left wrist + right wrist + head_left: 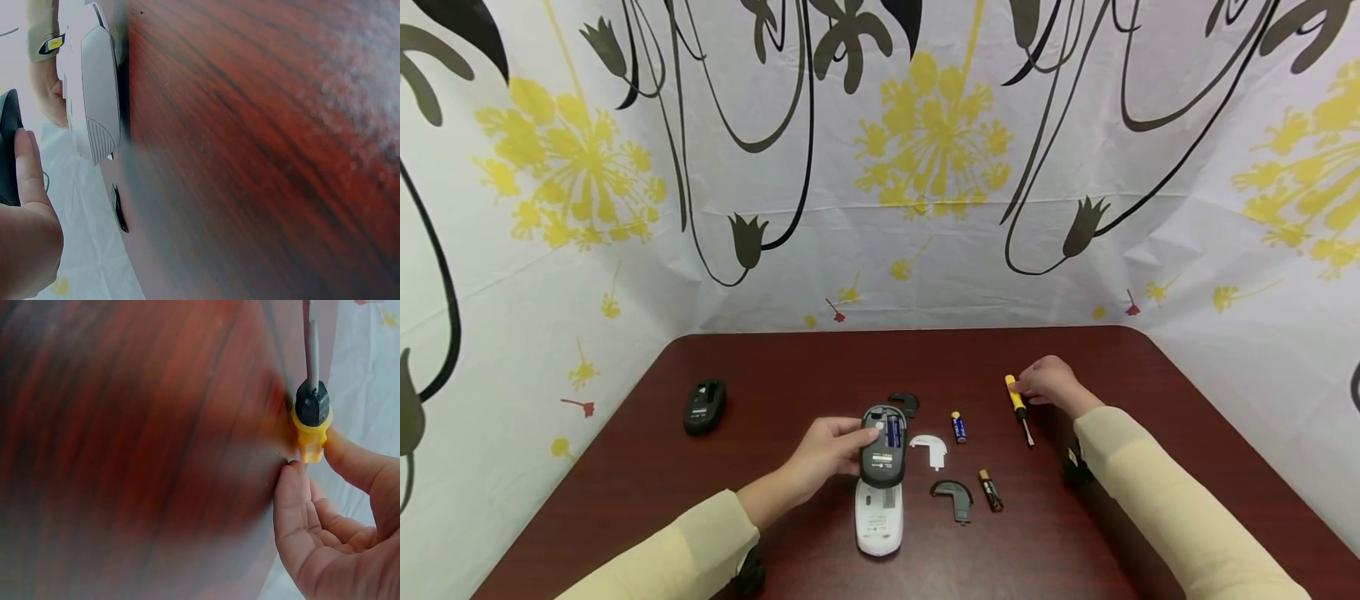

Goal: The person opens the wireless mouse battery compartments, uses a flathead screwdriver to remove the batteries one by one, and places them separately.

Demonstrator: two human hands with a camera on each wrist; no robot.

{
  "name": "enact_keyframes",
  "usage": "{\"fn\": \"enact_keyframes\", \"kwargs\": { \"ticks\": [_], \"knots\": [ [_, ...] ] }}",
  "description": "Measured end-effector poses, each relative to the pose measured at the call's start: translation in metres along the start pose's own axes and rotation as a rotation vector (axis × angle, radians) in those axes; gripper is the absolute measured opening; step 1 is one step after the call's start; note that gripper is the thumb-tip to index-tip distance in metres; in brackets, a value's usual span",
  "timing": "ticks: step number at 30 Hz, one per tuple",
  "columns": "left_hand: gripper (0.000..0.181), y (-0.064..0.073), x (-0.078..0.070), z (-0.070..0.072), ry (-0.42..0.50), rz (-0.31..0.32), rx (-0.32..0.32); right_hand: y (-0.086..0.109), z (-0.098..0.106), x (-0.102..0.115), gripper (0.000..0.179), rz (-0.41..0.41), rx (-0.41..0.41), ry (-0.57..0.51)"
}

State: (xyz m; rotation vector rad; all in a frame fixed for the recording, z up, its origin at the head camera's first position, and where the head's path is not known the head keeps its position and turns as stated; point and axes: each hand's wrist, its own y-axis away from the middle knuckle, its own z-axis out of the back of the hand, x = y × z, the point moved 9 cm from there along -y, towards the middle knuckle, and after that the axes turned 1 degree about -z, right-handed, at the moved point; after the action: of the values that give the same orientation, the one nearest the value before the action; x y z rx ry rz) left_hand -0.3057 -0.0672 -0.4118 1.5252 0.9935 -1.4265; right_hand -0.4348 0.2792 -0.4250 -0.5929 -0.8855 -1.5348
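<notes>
My left hand (823, 454) grips a dark computer mouse (874, 468), its underside facing up and its battery bay uncovered, with blue batteries (892, 432) inside. A white mouse (878, 525) lies underside up on the table just in front of it. In the left wrist view the white mouse (100, 81) stands between that hand's fingers (28, 169) and the table. At the right, my right hand (1051, 383) pinches the yellow handle of a screwdriver (1017, 396) at its end; its metal tip points toward me. The right wrist view shows the thumb against the handle (312, 440).
Another black mouse (704, 407) lies at the left. Between the hands are a black cover (907, 402), a white cover (934, 448), a grey cover (958, 502), a blue battery (958, 427) and a black battery (991, 492). A patterned cloth (940, 275) hangs behind the table (775, 367).
</notes>
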Motion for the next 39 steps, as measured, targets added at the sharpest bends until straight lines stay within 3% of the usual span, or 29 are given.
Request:
{"fn": "enact_keyframes", "kwargs": {
  "ticks": [10,20,30,39],
  "knots": [
    [0.045,0.000,0.001,0.001,0.000,0.003,-0.001,-0.003,-0.004,0.003,0.023,-0.011,-0.018,0.031],
    [0.044,-0.001,0.002,0.001,0.007,0.002,-0.004,-0.003,-0.007,0.002,0.023,-0.054,0.018,-0.056],
    [0.045,-0.001,0.001,0.001,0.012,-0.005,0.008,-0.003,-0.006,0.013,0.048,-0.092,0.122,-0.290],
    [0.045,-0.002,0.001,0.000,0.015,-0.005,0.006,0.009,-0.013,0.037,0.050,-0.063,0.264,-0.576]
  ]
}}
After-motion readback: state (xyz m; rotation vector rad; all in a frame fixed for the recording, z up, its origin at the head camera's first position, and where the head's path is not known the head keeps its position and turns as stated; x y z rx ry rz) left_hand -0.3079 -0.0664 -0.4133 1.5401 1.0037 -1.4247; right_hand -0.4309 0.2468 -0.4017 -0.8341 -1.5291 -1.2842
